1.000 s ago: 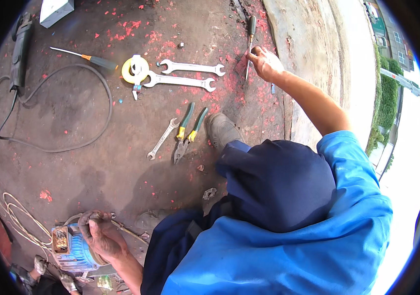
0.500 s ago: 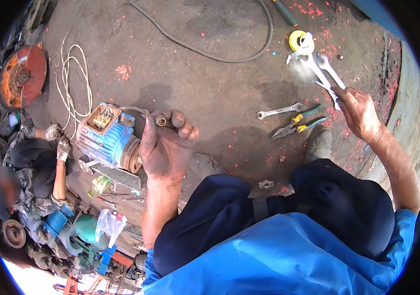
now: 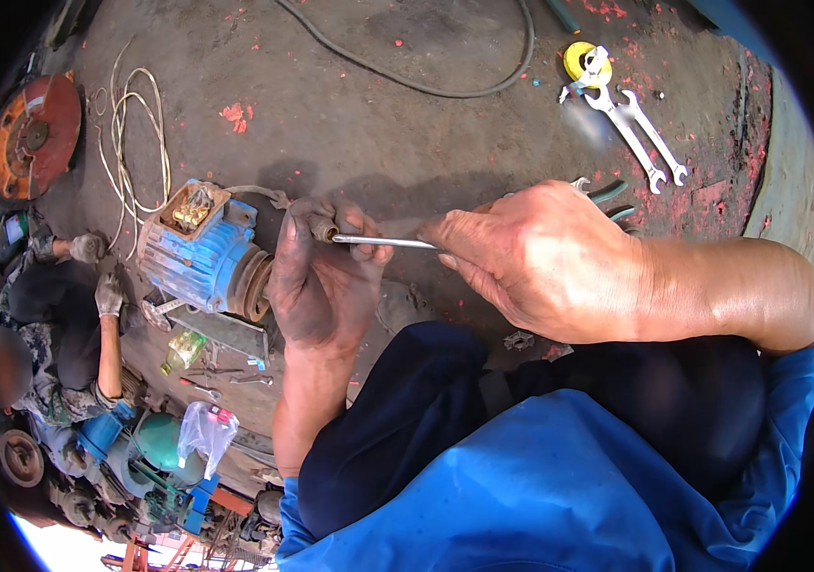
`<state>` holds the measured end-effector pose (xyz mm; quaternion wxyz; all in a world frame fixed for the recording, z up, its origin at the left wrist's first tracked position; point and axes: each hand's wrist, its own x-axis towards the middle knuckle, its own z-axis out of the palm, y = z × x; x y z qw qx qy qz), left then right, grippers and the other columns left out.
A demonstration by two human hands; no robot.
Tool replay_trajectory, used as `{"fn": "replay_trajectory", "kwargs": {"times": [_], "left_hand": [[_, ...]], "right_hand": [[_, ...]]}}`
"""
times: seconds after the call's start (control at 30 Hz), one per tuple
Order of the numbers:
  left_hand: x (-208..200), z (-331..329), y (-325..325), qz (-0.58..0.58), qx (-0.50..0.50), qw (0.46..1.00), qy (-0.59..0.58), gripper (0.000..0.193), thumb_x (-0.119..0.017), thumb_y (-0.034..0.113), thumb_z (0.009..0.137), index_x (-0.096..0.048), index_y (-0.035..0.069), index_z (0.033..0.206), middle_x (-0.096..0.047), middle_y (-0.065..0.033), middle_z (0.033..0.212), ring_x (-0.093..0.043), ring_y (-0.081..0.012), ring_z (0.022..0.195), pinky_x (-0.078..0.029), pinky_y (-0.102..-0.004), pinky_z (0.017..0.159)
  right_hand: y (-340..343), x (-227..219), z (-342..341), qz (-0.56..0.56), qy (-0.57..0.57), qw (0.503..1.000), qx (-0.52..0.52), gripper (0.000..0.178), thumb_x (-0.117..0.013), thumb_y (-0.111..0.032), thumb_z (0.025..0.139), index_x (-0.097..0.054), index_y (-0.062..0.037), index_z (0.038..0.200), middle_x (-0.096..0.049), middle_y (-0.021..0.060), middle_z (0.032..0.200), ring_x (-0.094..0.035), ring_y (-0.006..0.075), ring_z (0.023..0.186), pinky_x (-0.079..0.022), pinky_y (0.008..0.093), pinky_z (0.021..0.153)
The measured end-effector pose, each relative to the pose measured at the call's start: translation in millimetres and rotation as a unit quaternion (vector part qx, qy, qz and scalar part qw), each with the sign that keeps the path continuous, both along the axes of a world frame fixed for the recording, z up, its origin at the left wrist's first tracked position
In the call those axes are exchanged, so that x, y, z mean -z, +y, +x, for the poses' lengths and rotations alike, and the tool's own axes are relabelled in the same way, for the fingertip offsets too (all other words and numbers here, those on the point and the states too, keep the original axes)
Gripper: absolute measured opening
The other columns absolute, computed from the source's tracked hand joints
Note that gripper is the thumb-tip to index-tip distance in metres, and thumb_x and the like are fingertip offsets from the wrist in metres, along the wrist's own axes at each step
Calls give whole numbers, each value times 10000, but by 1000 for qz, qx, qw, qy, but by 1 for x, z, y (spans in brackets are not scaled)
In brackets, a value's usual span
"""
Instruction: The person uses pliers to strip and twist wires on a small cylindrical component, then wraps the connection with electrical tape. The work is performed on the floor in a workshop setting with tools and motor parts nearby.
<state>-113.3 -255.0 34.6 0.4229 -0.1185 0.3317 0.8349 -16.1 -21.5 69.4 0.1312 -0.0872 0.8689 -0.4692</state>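
My left hand (image 3: 326, 296), palm up and blackened with grime, grips a small round brass-coloured fitting (image 3: 324, 230) between thumb and fingers. A slim steel rod (image 3: 388, 242), like a screwdriver's shaft, is pinched in my right hand (image 3: 559, 272); its rear end is hidden in the grip. The rod's tip meets the fitting's open end; how far it goes inside I cannot tell. Left of my left hand is a blue electric motor (image 3: 193, 257) with a pulley and an opened terminal box (image 3: 188, 208). A short lead (image 3: 256, 191) runs from the motor toward my left fingers.
Two open-end wrenches (image 3: 631, 138) and a yellow tape roll (image 3: 586, 63) lie at far right. Green-handled pliers (image 3: 609, 193) are mostly behind my right hand. A gloved co-worker (image 3: 73, 315) sits left. Nearby are cream rope (image 3: 121, 133), a dark cable (image 3: 407, 86) and an orange-red disc (image 3: 35, 138).
My right hand has moved left from the wrenches, bringing the steel rod to the fitting. Both wrenches now lie free. My left hand has stayed nearly in place with the fitting.
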Motion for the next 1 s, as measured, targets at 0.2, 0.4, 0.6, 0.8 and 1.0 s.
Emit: {"fn": "replay_trajectory", "kwargs": {"times": [0.2,0.4,0.6,0.8,1.0], "left_hand": [[3,3,1,-53,4,991,124,270,-606,283,1019,-593,53,1159,-629,-150,1032,-603,-268,913,-513,-440,809],[-1,6,10,-92,-76,960,253,264,-606,198,1014,-570,14,1199,-649,-191,1076,-653,-295,958,-587,-450,839],[-1,-5,45,-158,-38,878,451,278,-687,46,961,-587,-36,1207,-685,-198,1100,-665,-201,870,-621,-371,769],[37,6,66,-245,-17,793,557,220,-748,57,933,-660,-18,1120,-743,-101,1037,-652,-141,843,-554,-285,763],[42,14,85,-239,-30,733,636,197,-725,118,964,-655,4,1108,-748,-99,1029,-716,-181,861,-563,-298,759]], "right_hand": [[-2,-8,-1,-26,-66,997,4,198,-654,-83,928,-631,-14,1111,-595,175,655,-636,407,636,-505,507,539],[-17,15,8,-80,19,994,72,152,-641,-72,928,-619,-20,1069,-600,169,660,-639,405,628,-510,490,543],[-11,74,-7,-52,156,982,98,196,-627,-73,830,-538,-29,998,-628,172,689,-635,417,635,-495,515,532],[-11,131,-17,-16,211,971,108,224,-656,-84,817,-511,-37,981,-609,144,694,-617,402,610,-479,499,514],[-2,121,-8,-20,227,965,128,458,-683,-40,859,-528,-24,1290,-634,130,759,-650,377,691,-519,462,583]]}}
